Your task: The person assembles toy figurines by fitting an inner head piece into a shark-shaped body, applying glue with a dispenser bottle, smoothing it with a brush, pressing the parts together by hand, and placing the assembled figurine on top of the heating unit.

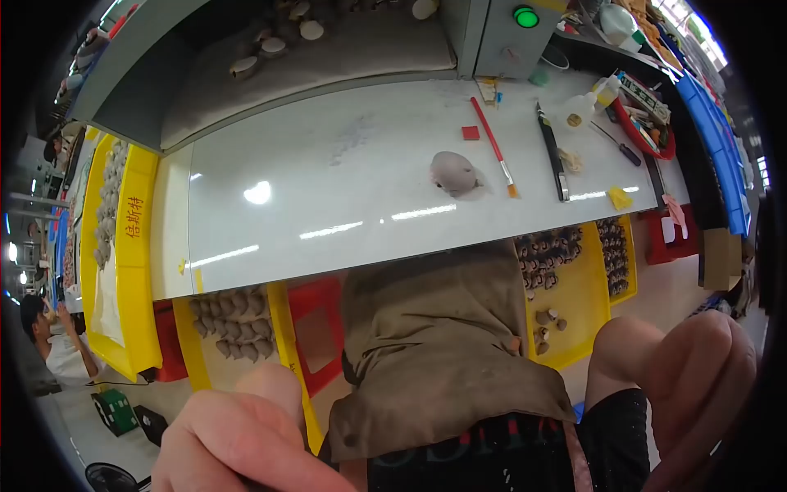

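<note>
My left hand (pixel 234 439) and my right hand (pixel 701 377) look bent and very close to the camera, at the lower left and right edges. Their fingertips are cut off or hidden, so what they hold, if anything, does not show. Both are apart from the white worktop (pixel 311 197). On it rests a grey, egg-shaped piece (pixel 453 173) with a small dark detail at its lower edge. Right of this lie a red-handled paintbrush (pixel 494 148) and a long black tool (pixel 552 152). A small red square (pixel 470 133) is behind the piece.
A grey booth (pixel 311 94) with several pieces inside stands at the back, a green light (pixel 525 16) beside it. Yellow trays (pixel 135 271) of small pieces flank the worktop and sit below it. A red bowl (pixel 668 153) holds supplies. A person (pixel 70 357) is at far left.
</note>
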